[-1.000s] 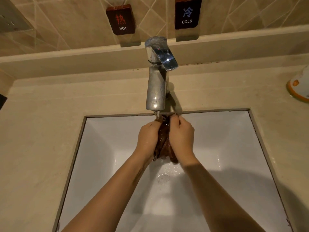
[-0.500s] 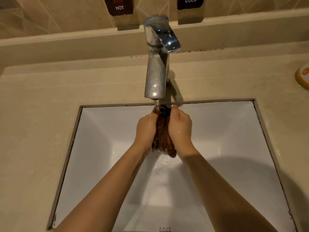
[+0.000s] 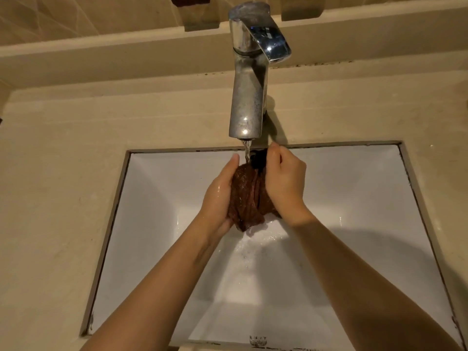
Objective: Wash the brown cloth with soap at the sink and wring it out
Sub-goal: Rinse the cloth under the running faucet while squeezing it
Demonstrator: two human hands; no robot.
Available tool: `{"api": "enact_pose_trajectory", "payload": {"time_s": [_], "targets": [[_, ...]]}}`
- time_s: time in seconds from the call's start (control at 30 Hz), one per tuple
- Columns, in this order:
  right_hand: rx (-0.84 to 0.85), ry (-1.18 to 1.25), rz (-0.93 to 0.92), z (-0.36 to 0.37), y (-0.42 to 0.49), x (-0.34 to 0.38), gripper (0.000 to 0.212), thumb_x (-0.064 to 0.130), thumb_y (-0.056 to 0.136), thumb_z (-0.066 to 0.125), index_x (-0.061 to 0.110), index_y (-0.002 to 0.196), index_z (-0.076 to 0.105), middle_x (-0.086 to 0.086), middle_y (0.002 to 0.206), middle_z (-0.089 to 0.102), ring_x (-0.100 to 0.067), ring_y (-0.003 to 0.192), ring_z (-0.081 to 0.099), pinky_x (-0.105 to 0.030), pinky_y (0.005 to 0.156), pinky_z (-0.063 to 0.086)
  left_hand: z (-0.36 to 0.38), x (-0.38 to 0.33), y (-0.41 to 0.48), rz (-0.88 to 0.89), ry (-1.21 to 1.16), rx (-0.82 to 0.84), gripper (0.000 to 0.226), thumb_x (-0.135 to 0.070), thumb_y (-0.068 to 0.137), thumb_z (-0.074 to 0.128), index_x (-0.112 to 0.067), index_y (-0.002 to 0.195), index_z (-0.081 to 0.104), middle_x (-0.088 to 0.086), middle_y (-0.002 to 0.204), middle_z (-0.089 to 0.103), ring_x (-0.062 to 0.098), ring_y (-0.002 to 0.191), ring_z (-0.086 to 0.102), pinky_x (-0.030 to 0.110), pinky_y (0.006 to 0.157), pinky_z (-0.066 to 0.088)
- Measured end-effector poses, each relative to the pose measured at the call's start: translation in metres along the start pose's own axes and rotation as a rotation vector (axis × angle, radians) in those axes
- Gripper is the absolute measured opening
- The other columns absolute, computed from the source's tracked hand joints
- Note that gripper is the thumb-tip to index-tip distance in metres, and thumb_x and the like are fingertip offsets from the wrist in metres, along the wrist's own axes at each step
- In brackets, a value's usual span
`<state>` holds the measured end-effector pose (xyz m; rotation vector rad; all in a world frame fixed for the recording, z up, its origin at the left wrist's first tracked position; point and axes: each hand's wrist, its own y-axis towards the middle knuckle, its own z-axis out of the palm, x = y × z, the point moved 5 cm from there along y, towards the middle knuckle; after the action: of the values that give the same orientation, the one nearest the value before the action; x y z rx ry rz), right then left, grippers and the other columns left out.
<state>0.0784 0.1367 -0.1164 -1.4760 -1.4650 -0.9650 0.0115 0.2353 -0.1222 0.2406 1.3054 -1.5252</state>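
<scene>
Both forearms (image 3: 162, 282) are bare, and the left hand (image 3: 217, 198) glistens with droplets.

Dark brown cloth (image 3: 249, 196) with a fine speckled weave, white sink (image 3: 157, 198) basin, shiny silver faucet (image 3: 249, 79), beige countertop (image 3: 63, 160), tan wall tiles (image 3: 76, 16) with pale diagonal lines
</scene>
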Motion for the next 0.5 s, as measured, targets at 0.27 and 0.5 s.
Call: {"api": "enact_pose_trajectory", "payload": {"time_s": [0.27,0.5], "targets": [[0.365,-0.152,-0.145,-0.025,0.000,0.005,0.022,0.034,0.094,0.048,0.020,0.111,0.050,0.002,0.104,0.059,-0.008,0.092,0.055,-0.015,0.072,0.042,-0.012,-0.023,0.000,0.090,-0.311,0.164,0.028,-0.021,0.081,0.056,-0.005,0.099,0.071,0.014,0.100,0.071,0.026,0.094,0.067,0.040,0.095,0.049],[0.301,-0.217,-0.150,-0.042,-0.032,0.033,0.045,0.044,0.092,0.044,0.021,0.129,0.044,0.002,0.121,0.047,-0.010,0.110,0.047,-0.016,0.088,0.041,-0.003,-0.021,-0.017,0.018,-0.425,0.230,0.028,-0.023,0.081,0.052,-0.008,0.085,0.075,0.013,0.091,0.072,0.026,0.084,0.070,0.041,0.087,0.052]]}}
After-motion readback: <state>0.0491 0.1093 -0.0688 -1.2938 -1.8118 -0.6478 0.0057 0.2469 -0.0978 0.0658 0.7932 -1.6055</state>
